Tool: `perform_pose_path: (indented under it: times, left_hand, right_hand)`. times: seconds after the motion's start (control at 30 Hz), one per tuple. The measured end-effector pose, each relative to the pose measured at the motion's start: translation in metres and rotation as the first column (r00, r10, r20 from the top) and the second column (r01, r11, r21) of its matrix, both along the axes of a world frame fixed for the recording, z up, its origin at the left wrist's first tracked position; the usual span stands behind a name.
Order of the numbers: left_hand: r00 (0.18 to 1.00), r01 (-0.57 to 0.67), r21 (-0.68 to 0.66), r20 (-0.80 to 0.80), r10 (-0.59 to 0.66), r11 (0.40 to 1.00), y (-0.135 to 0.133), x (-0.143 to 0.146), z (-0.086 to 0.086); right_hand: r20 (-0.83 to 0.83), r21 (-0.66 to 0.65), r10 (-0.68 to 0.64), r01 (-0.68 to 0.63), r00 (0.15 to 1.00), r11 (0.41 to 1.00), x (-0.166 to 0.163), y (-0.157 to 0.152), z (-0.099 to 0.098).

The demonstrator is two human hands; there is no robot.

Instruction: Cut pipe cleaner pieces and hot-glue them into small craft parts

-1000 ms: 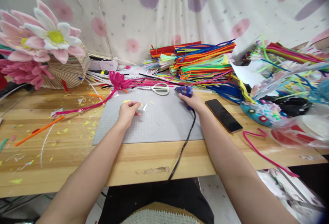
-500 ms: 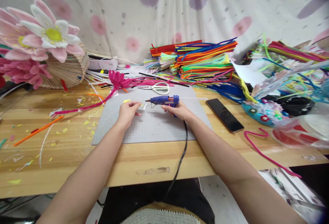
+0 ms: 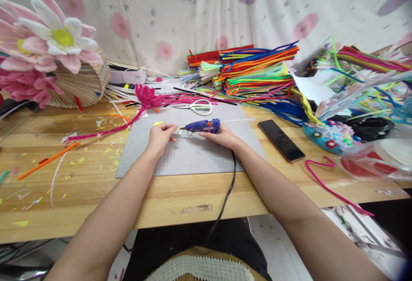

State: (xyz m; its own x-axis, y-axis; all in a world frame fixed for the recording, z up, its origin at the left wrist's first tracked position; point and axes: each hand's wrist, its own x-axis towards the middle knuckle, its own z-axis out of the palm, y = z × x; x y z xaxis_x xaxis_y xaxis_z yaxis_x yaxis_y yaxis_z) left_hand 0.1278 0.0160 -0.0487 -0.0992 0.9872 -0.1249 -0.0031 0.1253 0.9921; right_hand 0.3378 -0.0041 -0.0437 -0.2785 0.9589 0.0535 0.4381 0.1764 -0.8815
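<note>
My right hand [image 3: 222, 136] grips a blue hot glue gun [image 3: 202, 126] over the grey cutting mat [image 3: 193, 156]. The gun's nozzle points left, almost at the fingertips of my left hand [image 3: 161, 137]. That hand is pinched shut on a small pale piece that is too small to name. The gun's black cord [image 3: 227, 195] trails off the table's front edge. White-handled scissors [image 3: 197, 107] lie at the mat's far edge. A magenta pipe-cleaner flower [image 3: 146, 96] with a long stem lies to the upper left of the mat.
Stacks of coloured pipe cleaners [image 3: 254, 72] fill the back and right. A black phone [image 3: 280, 140] lies right of the mat, with a pink pipe cleaner [image 3: 325, 182] near it. Large pink fabric flowers [image 3: 48, 44] stand at the left. An orange pipe cleaner [image 3: 48, 160] and scraps litter the wooden table [image 3: 80, 195].
My right hand picked up the glue gun from the mat's far edge and brought it left, nozzle now close to my left hand's fingertips. My left hand stayed in place.
</note>
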Motion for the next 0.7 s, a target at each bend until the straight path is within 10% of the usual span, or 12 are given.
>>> perform_pose_path:
  times: [0.7]
  left_hand:
    - [1.0, 0.001, 0.004, -0.027, -0.001, 1.0, -0.0001, 0.0002, 0.0003]
  right_hand:
    - [-0.011, 0.01, 0.007, -0.006, 1.0, 1.0, -0.0015, -0.0018, 0.0025]
